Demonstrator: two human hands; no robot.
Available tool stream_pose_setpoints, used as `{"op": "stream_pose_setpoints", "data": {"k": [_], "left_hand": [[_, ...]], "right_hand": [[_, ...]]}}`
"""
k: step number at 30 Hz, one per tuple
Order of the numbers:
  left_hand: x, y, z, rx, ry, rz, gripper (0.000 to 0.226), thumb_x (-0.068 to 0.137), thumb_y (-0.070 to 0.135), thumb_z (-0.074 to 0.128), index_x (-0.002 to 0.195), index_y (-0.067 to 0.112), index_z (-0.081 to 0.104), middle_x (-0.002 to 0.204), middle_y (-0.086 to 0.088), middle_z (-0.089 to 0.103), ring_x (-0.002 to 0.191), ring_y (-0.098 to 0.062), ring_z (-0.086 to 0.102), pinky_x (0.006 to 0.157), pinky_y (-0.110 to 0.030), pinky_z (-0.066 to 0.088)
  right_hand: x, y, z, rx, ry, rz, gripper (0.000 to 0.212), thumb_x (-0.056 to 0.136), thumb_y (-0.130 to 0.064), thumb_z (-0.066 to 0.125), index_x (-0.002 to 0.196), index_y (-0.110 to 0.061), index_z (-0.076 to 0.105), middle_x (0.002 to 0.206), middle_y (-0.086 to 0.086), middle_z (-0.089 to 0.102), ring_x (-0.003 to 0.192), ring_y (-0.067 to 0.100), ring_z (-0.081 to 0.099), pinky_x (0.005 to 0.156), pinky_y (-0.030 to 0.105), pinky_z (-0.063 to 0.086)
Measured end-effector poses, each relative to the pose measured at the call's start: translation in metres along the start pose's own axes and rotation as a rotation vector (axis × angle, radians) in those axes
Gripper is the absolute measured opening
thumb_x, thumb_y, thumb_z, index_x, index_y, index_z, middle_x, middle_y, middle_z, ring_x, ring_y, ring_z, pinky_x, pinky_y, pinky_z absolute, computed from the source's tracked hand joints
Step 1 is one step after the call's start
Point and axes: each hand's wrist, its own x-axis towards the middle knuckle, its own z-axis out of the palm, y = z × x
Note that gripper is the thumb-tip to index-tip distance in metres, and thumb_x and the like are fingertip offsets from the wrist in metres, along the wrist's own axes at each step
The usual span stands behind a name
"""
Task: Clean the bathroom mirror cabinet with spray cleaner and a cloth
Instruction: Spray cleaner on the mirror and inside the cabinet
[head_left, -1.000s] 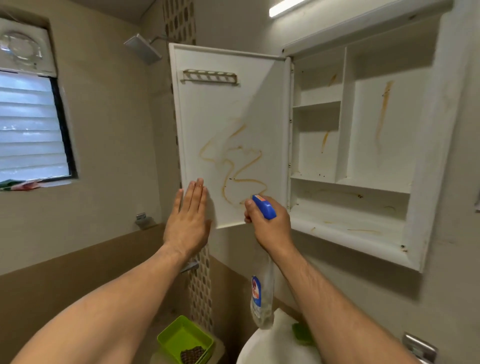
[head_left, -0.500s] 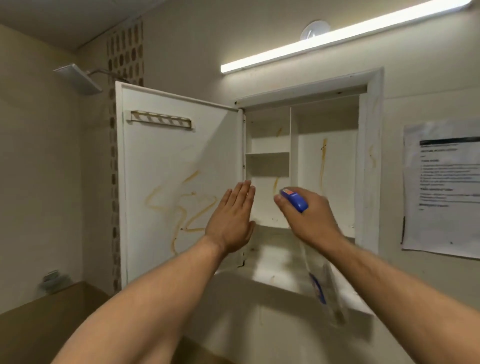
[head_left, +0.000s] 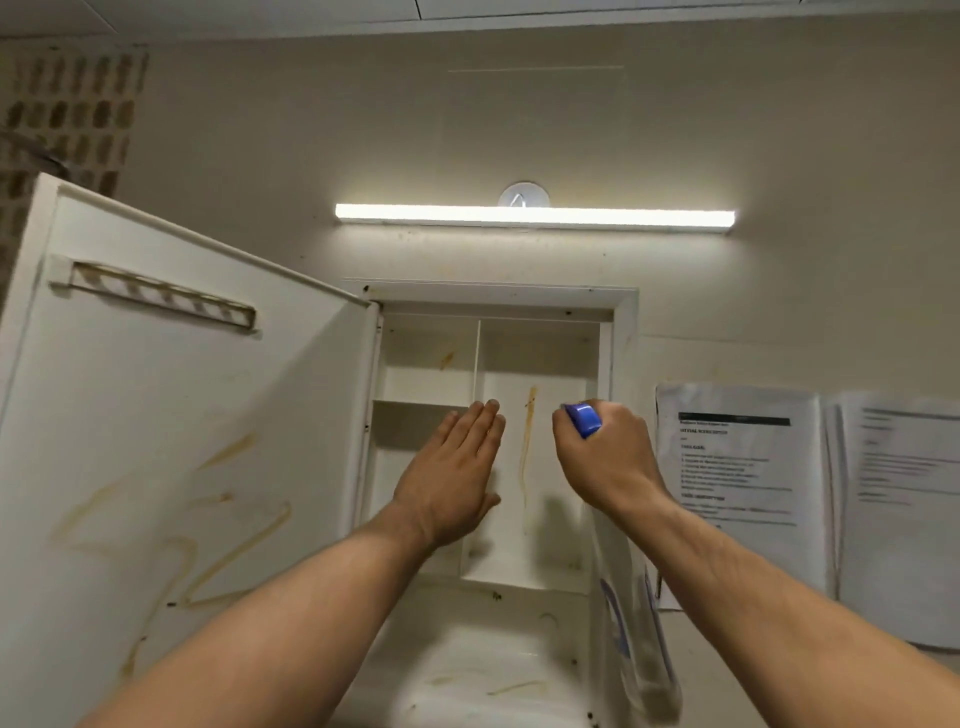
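The white wall cabinet (head_left: 623, 332) stands open, its shelves streaked with brown stains. Its door (head_left: 171, 426) swings out to the left, with brown squiggles on the inner face and a small rack near the top. My right hand (head_left: 605, 462) is closed around the spray bottle (head_left: 584, 420), whose blue trigger head points at the cabinet's back panel; the clear body hangs blurred below my wrist. My left hand (head_left: 452, 478) is flat, fingers together and empty, held in front of the middle shelves. No cloth is in view.
A lit tube light (head_left: 535, 217) runs along the wall above the cabinet. Printed paper sheets (head_left: 737, 478) hang on the wall to the right. A patterned tile strip (head_left: 67, 119) shows at the upper left.
The view has tilted up and to the right, from the door to the cabinet interior. Both hands moved right from the door to the shelves, the right still holding the bottle.
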Motion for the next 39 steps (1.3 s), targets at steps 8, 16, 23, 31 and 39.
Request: {"op": "stream_pose_setpoints", "data": {"k": [8,16,23,31,39], "left_hand": [[0.002,0.005,0.008,-0.03,-0.006,-0.045,0.102,0.1,0.052,0.053,0.16,0.011,-0.018,0.163,-0.009,-0.032,0.148,-0.023,-0.032,0.112,-0.039,-0.029],[-0.002,0.007,0.009,-0.089,-0.001,-0.051,0.102,0.101,0.05,0.053,0.158,0.01,-0.021,0.164,-0.009,-0.033,0.149,-0.021,-0.032,0.118,-0.038,-0.022],[-0.023,0.018,0.023,-0.119,0.013,-0.07,0.095,0.102,0.048,0.049,0.161,0.01,-0.015,0.167,-0.009,-0.028,0.15,-0.02,-0.03,0.115,-0.037,-0.026],[-0.04,0.024,0.03,-0.089,-0.012,-0.034,0.087,0.102,0.045,0.043,0.163,0.009,-0.008,0.17,-0.012,-0.017,0.157,-0.026,-0.016,0.127,-0.051,-0.01],[0.008,0.047,-0.009,-0.159,0.101,0.059,0.084,0.102,0.048,0.039,0.163,0.009,-0.004,0.172,-0.011,-0.008,0.159,-0.025,-0.005,0.128,-0.051,-0.004]], "right_hand": [[-0.004,-0.007,-0.012,-0.054,0.017,-0.061,0.031,0.101,-0.027,0.061,0.071,-0.02,0.057,0.064,0.002,0.059,0.055,0.016,0.058,0.05,0.014,0.041],[-0.012,-0.005,-0.02,-0.069,-0.002,-0.017,0.026,0.1,-0.026,0.062,0.076,-0.016,0.062,0.069,0.007,0.064,0.059,0.018,0.063,0.045,0.01,0.041],[-0.068,0.024,-0.008,-0.027,-0.147,0.128,0.02,0.1,-0.031,0.063,0.084,-0.021,0.066,0.075,0.009,0.067,0.061,0.018,0.062,0.06,0.029,0.057],[-0.108,0.045,-0.012,-0.043,-0.219,0.248,0.019,0.101,-0.032,0.062,0.085,-0.021,0.064,0.078,0.008,0.067,0.065,0.02,0.063,0.059,0.025,0.055],[-0.04,0.009,-0.09,0.047,0.125,0.075,0.021,0.102,-0.021,0.061,0.091,-0.005,0.068,0.081,0.019,0.068,0.076,0.036,0.069,0.065,0.031,0.056]]}}
